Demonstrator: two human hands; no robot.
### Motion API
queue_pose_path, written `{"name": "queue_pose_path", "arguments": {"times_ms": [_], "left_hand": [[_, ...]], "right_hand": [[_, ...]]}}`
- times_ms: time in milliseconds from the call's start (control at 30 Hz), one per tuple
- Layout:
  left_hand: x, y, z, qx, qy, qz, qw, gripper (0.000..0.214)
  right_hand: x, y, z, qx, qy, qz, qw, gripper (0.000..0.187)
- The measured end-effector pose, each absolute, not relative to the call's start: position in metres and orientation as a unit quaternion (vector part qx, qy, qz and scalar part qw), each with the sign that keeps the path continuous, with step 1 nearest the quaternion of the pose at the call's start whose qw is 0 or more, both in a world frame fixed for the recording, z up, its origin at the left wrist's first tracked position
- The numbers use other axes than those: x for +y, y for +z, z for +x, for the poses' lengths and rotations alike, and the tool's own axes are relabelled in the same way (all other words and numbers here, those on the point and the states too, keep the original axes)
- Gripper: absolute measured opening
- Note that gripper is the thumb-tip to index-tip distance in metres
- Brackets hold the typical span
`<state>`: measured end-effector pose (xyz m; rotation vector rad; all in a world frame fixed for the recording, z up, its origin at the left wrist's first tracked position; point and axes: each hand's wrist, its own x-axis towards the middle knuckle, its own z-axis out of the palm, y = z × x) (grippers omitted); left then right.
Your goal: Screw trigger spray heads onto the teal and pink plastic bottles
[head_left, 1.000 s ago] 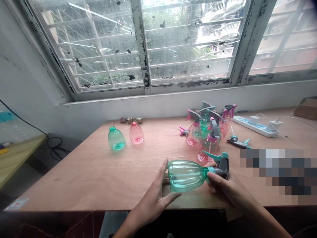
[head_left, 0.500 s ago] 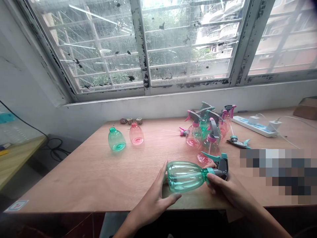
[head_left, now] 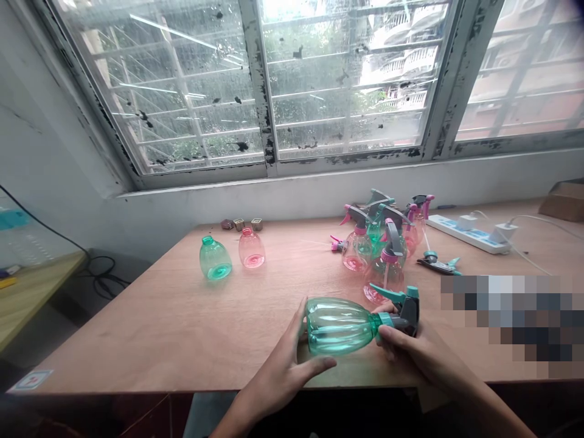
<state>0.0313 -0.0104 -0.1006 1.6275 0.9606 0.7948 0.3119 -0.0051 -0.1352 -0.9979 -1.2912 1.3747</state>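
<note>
Head view: wooden table [head_left: 182,328], near edge, with a green spray bottle [head_left: 340,325] held on its side. Looks empty: light, thin-walled plastic, smooth, likely dents if squeezed. Left hand [head_left: 283,371] curls loosely round the ribbed base; right hand [head_left: 420,356] fingers closed on the trigger head [head_left: 406,310] collar, probably the stiffest grip.

The green spray bottle [head_left: 340,325] is clear tinted plastic, glossy and ribbed. Its trigger head [head_left: 407,309] is opaque plastic, grey and teal, with a duller sheen. The table [head_left: 182,328] is pale wood, smooth and matt, probably plywood. The green capless bottle [head_left: 214,260] and the pink capless bottle [head_left: 251,249] are the same shiny see-through plastic. The window frame [head_left: 260,91] bears white paint, flaked and rough. The power strip [head_left: 469,232] is smooth white plastic.
</note>
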Motion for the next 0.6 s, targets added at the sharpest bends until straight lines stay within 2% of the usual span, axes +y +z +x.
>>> {"name": "queue_pose_path", "arguments": {"times_ms": [100, 367, 533, 600], "left_hand": [[-0.0132, -0.0982, 0.0337, 0.389, 0.336, 0.673, 0.533, 0.112], [-0.0154, -0.0964, 0.034, 0.394, 0.321, 0.663, 0.549, 0.119], [-0.0132, -0.0973, 0.0322, 0.404, 0.309, 0.694, 0.51, 0.103], [-0.0132, -0.0987, 0.0325, 0.389, 0.314, 0.706, 0.501, 0.102]], "right_hand": [[-0.0036, -0.1409, 0.3128, -0.541, 0.548, -0.415, 0.485, 0.035], [-0.0029, -0.1434, 0.3124, -0.535, 0.561, -0.404, 0.486, 0.035], [-0.0034, -0.1426, 0.3117, -0.523, 0.569, -0.399, 0.493, 0.037], [-0.0028, -0.1434, 0.3121, -0.518, 0.57, -0.403, 0.494, 0.037]]}}
